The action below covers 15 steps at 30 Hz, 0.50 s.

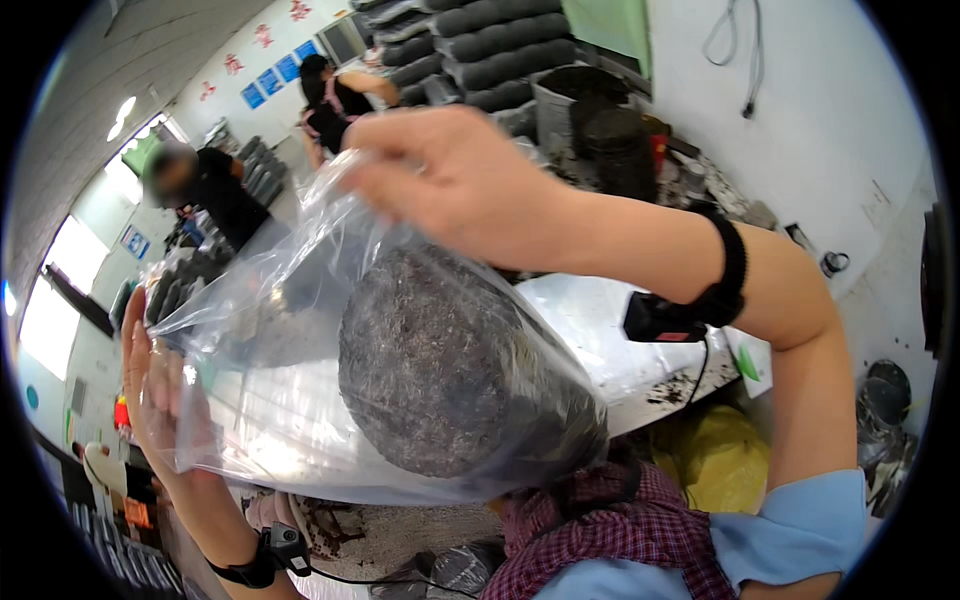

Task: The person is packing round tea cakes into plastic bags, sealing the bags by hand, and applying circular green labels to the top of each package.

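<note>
A large clear plastic bag [270,340] lies tilted in front of me, its loose mouth stretched toward the left. Inside it is a thick, dark cylinder of crumbly, soil-like material [425,365], with its round end facing me. My right hand [450,175] is closed on the gathered upper edge of the bag, above the cylinder. At the bag's far left side, my left hand [145,385] is held upright with its fingers stretched out against the film, partly seen through it. The cylinder's far end rests near my plaid apron [620,530].
Under the bag is a white table [580,310] with dark crumbs. Stacked dark-filled bags [500,45] and a bucket of dark material [575,100] stand behind. Two people are farther back: one in black [225,190], one with pink straps [335,105]. A yellow bag [725,450] lies at lower right.
</note>
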Available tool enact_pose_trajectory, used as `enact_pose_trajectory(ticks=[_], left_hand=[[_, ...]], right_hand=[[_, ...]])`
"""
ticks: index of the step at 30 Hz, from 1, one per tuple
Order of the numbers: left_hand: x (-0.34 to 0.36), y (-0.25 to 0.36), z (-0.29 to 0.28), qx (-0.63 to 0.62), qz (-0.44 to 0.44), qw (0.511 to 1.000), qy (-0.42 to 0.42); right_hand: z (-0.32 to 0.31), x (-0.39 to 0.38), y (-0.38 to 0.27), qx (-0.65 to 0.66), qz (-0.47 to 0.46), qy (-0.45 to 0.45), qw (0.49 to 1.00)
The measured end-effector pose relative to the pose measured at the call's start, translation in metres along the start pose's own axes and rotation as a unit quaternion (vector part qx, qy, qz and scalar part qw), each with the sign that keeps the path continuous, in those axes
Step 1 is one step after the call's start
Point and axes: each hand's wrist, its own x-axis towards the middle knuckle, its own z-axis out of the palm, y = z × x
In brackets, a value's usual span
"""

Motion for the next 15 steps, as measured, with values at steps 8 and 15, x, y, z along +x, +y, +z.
enact_pose_trajectory(ticks=[8, 15], left_hand=[[-0.051, -0.134, 0.14, 0.262, -0.09, 0.864, -0.421], [-0.098, -0.198, 0.124, 0.118, -0.26, 0.878, -0.384]], right_hand=[[-0.016, -0.059, 0.019, -0.111, -0.199, -0.058, 0.972], [-0.118, -0.174, 0.061, -0.191, 0.068, -0.088, 0.975]])
